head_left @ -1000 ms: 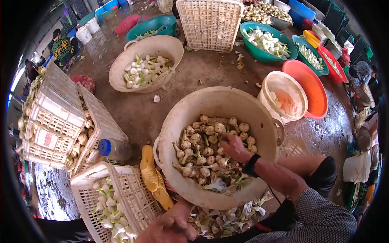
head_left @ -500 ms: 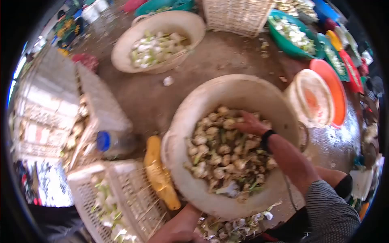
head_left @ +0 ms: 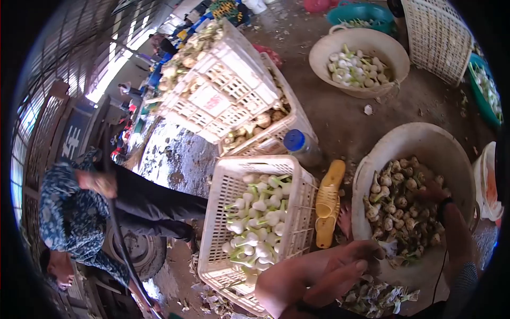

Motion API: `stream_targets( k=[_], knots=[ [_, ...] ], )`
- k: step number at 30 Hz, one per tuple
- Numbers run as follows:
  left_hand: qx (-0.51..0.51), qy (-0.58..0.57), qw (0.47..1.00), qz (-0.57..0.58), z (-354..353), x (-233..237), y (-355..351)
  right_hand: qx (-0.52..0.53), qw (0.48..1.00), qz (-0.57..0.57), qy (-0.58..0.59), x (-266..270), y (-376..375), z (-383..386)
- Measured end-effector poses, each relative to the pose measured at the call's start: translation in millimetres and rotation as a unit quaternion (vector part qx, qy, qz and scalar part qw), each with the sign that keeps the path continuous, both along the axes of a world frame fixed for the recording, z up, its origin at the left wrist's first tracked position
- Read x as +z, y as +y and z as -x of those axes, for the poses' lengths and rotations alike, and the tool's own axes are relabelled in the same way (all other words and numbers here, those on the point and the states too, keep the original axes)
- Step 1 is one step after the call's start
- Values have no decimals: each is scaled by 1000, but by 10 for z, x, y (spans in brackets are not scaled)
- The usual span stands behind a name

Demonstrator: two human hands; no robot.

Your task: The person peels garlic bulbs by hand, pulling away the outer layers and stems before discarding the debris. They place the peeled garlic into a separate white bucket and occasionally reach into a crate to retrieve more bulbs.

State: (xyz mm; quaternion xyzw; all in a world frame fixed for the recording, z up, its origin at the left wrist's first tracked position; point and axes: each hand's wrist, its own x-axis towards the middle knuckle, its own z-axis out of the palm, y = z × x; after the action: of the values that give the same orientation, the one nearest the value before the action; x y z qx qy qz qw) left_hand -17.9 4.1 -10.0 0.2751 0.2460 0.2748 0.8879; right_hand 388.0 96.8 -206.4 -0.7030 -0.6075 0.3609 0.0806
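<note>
My right hand (head_left: 433, 192), with a dark band at the wrist, reaches down into a large pale tub (head_left: 366, 165). Its fingers are stretched out among unpeeled garlic bulbs (head_left: 396, 202) and partly shaded. My left hand (head_left: 340, 274) is in front of the tub, thumb apart from the fingers, with nothing visible in it. Below it lies a heap of papery garlic skins (head_left: 374, 297). Left of that hand, a white plastic crate (head_left: 217, 212) holds clean white garlic bulbs with short green stems (head_left: 260, 204).
Beside the crate are a yellow slipper (head_left: 328, 196) and a blue-lidded jar (head_left: 303, 146). Stacked crates (head_left: 228, 87) of garlic rise behind. A round basin (head_left: 324, 58) of white bulbs sits farther back, near a woven basket (head_left: 441, 37). A person (head_left: 79, 207) holding a dark pole is at left.
My view has swung left, bringing the person and the full crate into sight. My left hand has come up from the tub's lower rim; my right hand stays in the tub.
</note>
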Motion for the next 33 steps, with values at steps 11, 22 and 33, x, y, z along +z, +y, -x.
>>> stream_targets(
  k=[11, 22, 33],
  knots=[
    [36, -78, 996, 9, -123, 36, -49, 106, 989, 12, -98, -168, -205, 96],
    [25, 11, 999, 26, -113, -74, -12, 145, 974, 120, -126, 86, -336, 294],
    [79, 18, 996, -48, -453, 50, -131, -110, 936, 124, 311, 704, -1373, 763]
  ],
)
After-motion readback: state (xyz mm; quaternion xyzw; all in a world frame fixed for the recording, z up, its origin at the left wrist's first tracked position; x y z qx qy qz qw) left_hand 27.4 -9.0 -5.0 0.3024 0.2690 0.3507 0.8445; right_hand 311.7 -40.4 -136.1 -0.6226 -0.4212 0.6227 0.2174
